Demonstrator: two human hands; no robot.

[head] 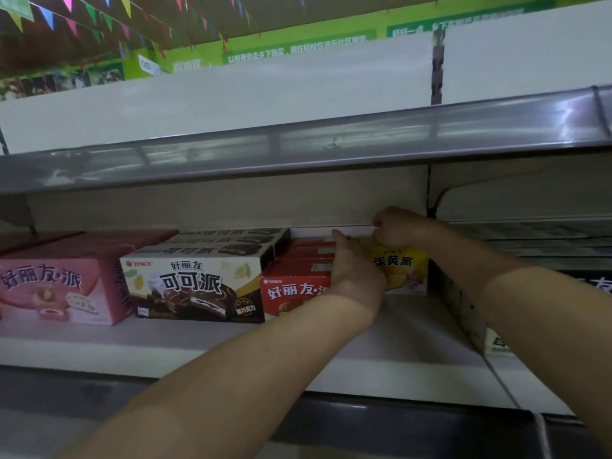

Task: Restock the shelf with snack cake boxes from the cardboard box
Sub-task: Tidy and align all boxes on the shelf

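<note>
A yellow snack cake box [402, 270] stands on the white shelf [407, 329], at the right end of the row. My left hand [354, 266] lies flat against the box's left side, fingers straight and pointing to the back. My right hand [397, 226] curls over the box's top rear edge and grips it. To the left stand red boxes [294, 286], brown chocolate boxes [195, 286] and pink boxes [56, 286]. The cardboard box is out of view.
A grey shelf edge [298, 150] hangs low over the row. A dark upright divider [430, 207] closes the bay just right of the yellow box. Another shelf section [546, 246] continues on the right. Coloured pennants [49, 18] hang overhead.
</note>
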